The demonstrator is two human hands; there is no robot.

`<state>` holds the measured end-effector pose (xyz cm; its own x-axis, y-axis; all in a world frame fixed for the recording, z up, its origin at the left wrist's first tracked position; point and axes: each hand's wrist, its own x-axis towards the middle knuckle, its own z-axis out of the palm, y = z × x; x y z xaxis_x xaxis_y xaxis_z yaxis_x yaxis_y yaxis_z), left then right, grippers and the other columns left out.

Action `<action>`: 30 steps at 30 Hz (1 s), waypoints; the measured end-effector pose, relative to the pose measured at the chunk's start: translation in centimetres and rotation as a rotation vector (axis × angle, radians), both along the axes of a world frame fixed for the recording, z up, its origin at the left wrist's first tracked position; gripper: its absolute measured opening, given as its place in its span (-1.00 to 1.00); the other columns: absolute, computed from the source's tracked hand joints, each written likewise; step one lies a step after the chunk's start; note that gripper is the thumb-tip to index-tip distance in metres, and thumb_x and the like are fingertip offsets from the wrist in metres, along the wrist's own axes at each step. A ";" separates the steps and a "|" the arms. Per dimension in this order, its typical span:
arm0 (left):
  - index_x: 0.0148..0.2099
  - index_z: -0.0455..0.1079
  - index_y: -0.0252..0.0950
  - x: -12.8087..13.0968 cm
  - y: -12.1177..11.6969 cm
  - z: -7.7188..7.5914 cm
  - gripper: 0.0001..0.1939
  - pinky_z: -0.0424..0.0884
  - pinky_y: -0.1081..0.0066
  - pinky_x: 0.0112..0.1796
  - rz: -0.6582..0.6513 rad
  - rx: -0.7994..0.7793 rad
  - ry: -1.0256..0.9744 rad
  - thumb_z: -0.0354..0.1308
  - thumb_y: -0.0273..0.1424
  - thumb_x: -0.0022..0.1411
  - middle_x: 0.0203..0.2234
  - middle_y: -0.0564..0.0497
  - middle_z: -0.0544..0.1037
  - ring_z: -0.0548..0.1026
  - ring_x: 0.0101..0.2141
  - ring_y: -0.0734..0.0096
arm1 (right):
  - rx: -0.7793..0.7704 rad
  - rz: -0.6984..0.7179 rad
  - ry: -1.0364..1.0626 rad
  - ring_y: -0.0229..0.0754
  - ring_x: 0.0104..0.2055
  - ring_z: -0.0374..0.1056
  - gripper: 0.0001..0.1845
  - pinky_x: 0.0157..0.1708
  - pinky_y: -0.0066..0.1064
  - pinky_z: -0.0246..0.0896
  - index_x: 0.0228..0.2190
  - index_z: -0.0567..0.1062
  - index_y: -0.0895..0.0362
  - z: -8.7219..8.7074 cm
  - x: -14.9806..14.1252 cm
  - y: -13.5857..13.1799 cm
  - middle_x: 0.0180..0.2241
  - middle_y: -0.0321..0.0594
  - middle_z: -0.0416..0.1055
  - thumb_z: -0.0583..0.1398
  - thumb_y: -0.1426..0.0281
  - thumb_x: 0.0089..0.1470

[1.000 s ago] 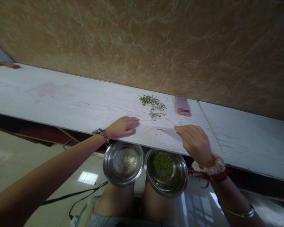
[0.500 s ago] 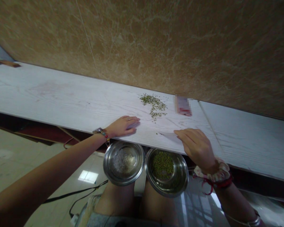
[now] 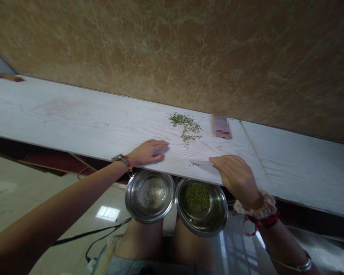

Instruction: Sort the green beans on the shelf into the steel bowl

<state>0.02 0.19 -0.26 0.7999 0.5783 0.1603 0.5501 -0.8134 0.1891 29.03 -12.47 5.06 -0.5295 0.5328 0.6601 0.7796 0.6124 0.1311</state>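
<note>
My left hand (image 3: 151, 151) lies flat on the white board, fingers stretched out, left of the scattered green beans. Closed in a pinch, my right hand (image 3: 236, 172) holds a thin pale tool (image 3: 205, 165); its kind is hard to make out. The tool's tip is low over the board, beside a few small dark bits (image 3: 192, 164). Farther back is a loose patch of small green beans (image 3: 186, 126). Two metal bowls rest on my lap: the right bowl (image 3: 220, 225) has green beans inside, the left bowl (image 3: 130, 210) something pale and whitish.
A blurred-out packet-like object (image 3: 222, 126) sits near the wall, right of the beans. The long white board (image 3: 83, 126) runs along a brown marbled wall (image 3: 172, 53). A brown piece (image 3: 11, 77) lies at its far left end. Black cords (image 3: 91, 233) hang at lower left.
More small dark bits show on the board at the tool's tip. My right hand has shifted very slightly left; my left hand stays in place.
</note>
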 end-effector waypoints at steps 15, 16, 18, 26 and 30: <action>0.11 0.25 -0.28 -0.1 0.2 -0.3 -0.60 0.20 0.26 0.07 -0.029 0.019 -0.016 -0.08 -0.27 0.27 0.15 -0.08 0.31 0.29 0.11 0.28 | -0.145 0.079 0.008 -0.21 -0.32 0.35 -0.78 -0.29 -0.34 0.22 -0.27 0.44 0.16 0.8 0.6 -1.9 -0.40 -0.21 0.49 0.04 0.59 0.11; 0.11 0.25 -0.27 -0.1 0.2 -0.3 -0.61 0.19 0.26 0.07 -0.032 0.023 -0.013 -0.08 -0.27 0.27 0.15 -0.08 0.31 0.29 0.11 0.28 | -0.155 0.081 0.003 -0.22 -0.33 0.35 -0.79 -0.30 -0.34 0.22 -0.28 0.44 0.17 1.1 0.5 -2.2 -0.41 -0.21 0.49 0.04 0.59 0.11; 0.11 0.24 -0.27 -0.1 0.2 -0.3 -0.61 0.19 0.26 0.07 -0.035 0.032 -0.004 -0.08 -0.28 0.28 0.15 -0.07 0.31 0.30 0.10 0.28 | -0.179 0.083 -0.007 -0.22 -0.34 0.34 -0.79 -0.31 -0.36 0.22 -0.28 0.44 0.18 1.6 0.2 -2.9 -0.41 -0.21 0.48 0.03 0.57 0.12; 0.10 0.25 -0.31 0.0 0.0 -0.1 -0.61 0.20 0.24 0.07 -0.034 0.062 0.017 -0.09 -0.30 0.28 0.14 -0.12 0.32 0.32 0.08 0.24 | -0.071 -0.017 -0.016 -0.20 -0.32 0.34 -0.81 -0.28 -0.36 0.21 -0.24 0.43 0.20 2.4 0.1 -2.8 -0.39 -0.17 0.49 0.09 0.60 0.10; 0.10 0.25 -0.33 0.1 0.0 -0.2 -0.60 0.20 0.24 0.07 -0.026 0.062 0.021 -0.09 -0.30 0.28 0.13 -0.14 0.33 0.32 0.08 0.22 | 0.062 -0.195 -0.068 -0.17 -0.34 0.33 -0.82 -0.32 -0.34 0.16 -0.25 0.44 0.20 1.3 0.9 -0.4 -0.40 -0.15 0.49 0.10 0.60 0.10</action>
